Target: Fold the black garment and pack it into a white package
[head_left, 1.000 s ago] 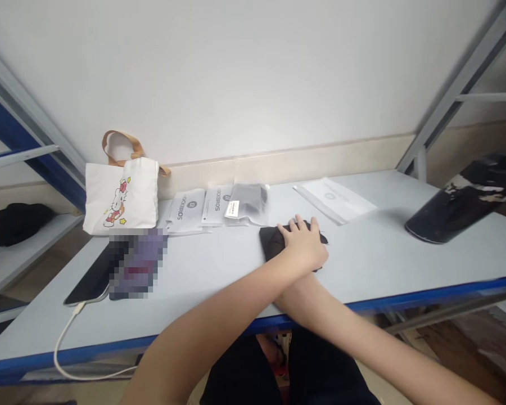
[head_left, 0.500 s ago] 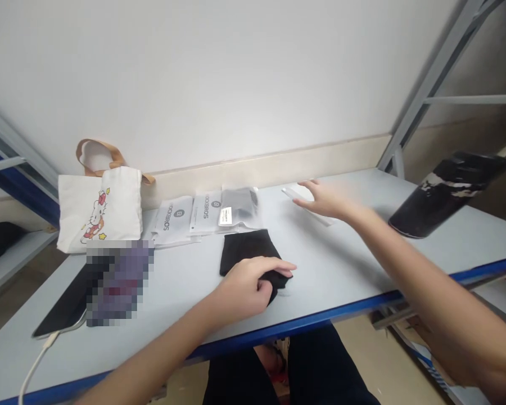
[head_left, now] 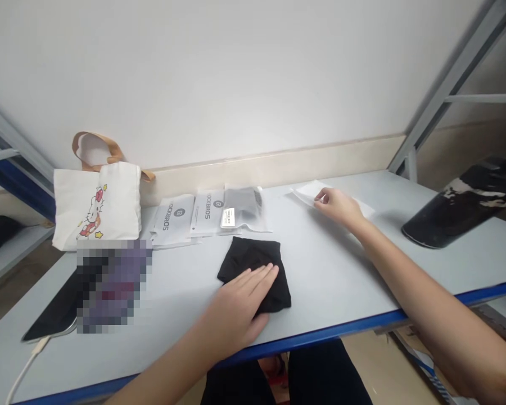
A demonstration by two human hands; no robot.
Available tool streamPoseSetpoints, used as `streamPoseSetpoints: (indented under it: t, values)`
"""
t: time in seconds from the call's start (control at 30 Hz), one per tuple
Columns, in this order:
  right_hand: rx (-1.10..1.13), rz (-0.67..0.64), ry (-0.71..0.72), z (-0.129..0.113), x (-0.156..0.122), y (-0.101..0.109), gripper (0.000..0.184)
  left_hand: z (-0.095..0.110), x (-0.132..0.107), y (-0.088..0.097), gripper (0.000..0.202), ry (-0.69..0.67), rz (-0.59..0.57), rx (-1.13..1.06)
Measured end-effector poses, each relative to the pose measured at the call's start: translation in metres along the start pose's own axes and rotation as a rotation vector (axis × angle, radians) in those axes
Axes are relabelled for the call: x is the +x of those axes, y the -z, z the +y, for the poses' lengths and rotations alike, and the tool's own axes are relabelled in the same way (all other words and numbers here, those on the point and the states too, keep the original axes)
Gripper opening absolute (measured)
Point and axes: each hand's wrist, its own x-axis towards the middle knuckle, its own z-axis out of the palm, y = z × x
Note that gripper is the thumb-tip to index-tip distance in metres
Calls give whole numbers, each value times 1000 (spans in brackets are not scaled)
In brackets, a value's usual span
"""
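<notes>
A folded black cloth (head_left: 274, 253) lies on the table in front of me. My left hand (head_left: 244, 298) rests flat on its lower left part, fingers stretched out and thumb near its front edge. Farther back and to the right, my right hand (head_left: 335, 207) has its thumb and fingertips pinched at a white translucent plastic bag (head_left: 310, 188), which lies flat. My hand and forearm cover part of that bag.
Several frosted printed bags (head_left: 177, 222) lie along the wall, one with a dark item inside (head_left: 244, 205). A tote bag (head_left: 96, 208) and a tablet-like device with a cable (head_left: 50, 309) are on the left. A black bottle (head_left: 451, 208) leans at the right.
My left hand has flattened out on the black cloth, which now lies spread more squarely. My right hand has gone from spread fingers above the white bag to a pinch at it.
</notes>
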Motion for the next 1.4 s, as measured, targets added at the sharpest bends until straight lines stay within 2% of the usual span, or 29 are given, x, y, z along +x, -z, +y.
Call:
streamPoseSetpoints:
  t: [0.13, 0.23, 0.33, 0.4, 0.53, 0.67, 0.73, 0.8, 0.9, 1.0, 1.03, 1.1, 1.23, 1.3, 1.4]
  values:
    - [166, -175, 262, -28, -22, 1, 20, 5, -29, 2, 74, -66, -18, -61]
    - [279, -351, 435, -50, -44, 1, 17, 11, -43, -3, 72, -77, 6, 13]
    - [429, -492, 513, -63, -58, 3, 15, 14, -50, -7, 69, -94, 37, 117]
    - [526, -544, 526, -66, -62, 4, 15, 16, -52, -9, 56, -193, 106, 127]
    - [628, -539, 542, -65, -63, 5, 7, 25, -46, -5, 24, -370, 388, 110]
    - [650, -561, 569, -64, -63, 3, 7, 22, -18, 17, 30, -352, 554, 42]
    - [653, -567, 569, -63, -62, 3, 8, 11, 0, 25, 33, -334, 534, 11]
    - [657, -549, 555, -61, -59, 3, 11, -4, 16, 25, 33, -353, 449, 43]
    - [657, -456, 508, -55, -54, 3, 12, -25, 30, 14, 37, -331, 348, 125]
    - [655, -381, 475, -52, -52, 4, 10, -37, 31, 4, 47, -257, 263, 127]
    - [654, -376, 469, -52, -52, 5, 10, -38, 30, 3, 49, -244, 268, 124]
    - [660, -407, 466, -54, -56, 6, 9, -39, 28, 4, 48, -258, 353, 130]
    - [732, -580, 471, -66, -66, 9, 14, -30, 26, 8, 34, -374, 527, 165]
    - [785, -633, 462, -71, -71, 10, 15, -22, 26, 9, 28, -457, 532, 204]
    - [797, -600, 457, -77, -76, 8, 14, -13, 29, 7, 21, -583, 545, 272]
